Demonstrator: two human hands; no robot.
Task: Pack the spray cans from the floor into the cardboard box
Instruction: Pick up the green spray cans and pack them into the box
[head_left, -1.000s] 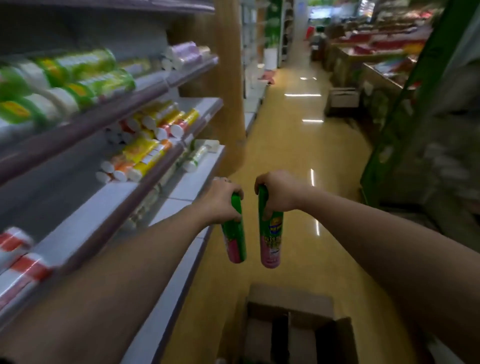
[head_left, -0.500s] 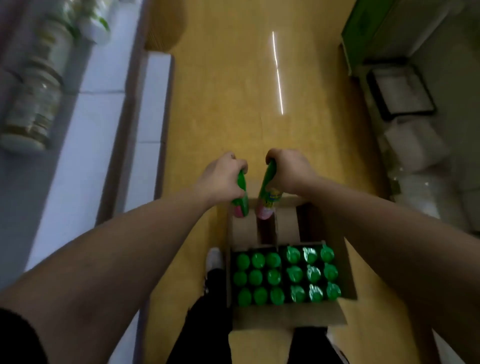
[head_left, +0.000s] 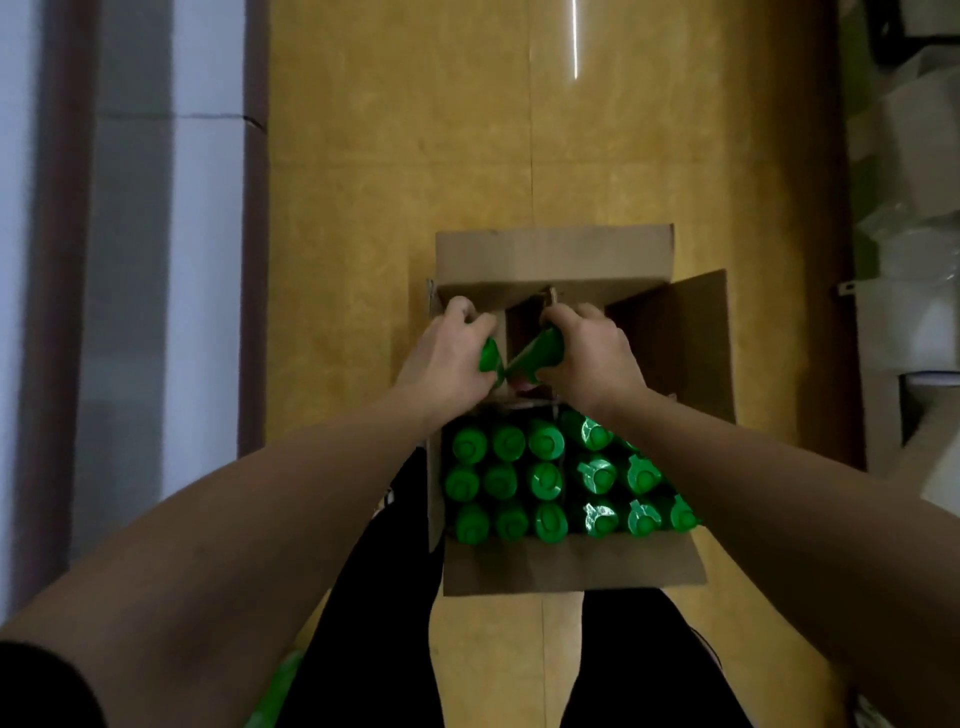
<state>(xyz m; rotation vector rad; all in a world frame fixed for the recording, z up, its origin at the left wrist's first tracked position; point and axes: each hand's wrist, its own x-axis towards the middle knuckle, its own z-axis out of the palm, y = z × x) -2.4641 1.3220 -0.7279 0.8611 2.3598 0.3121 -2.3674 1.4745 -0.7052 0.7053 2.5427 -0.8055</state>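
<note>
An open cardboard box (head_left: 566, 571) stands on the floor between my legs. Its near half is filled with several upright spray cans (head_left: 545, 480) with green caps. My left hand (head_left: 447, 364) grips a green spray can (head_left: 489, 357) by its top, over the box's far half. My right hand (head_left: 592, 358) grips a second green can (head_left: 537, 353), tilted toward the first. Both cans point down into the far compartments, their lower ends mostly hidden by my hands.
A white shelf base with a dark edge (head_left: 208, 260) runs along the left. White boxes and fixtures (head_left: 914, 291) line the right. The yellow floor (head_left: 405, 156) stretches beyond the box. A green object (head_left: 275, 691) shows at the lower left by my leg.
My view has tipped further down. Both hands have lowered the two cans from above the box to its far half, and the cans now lean toward each other.
</note>
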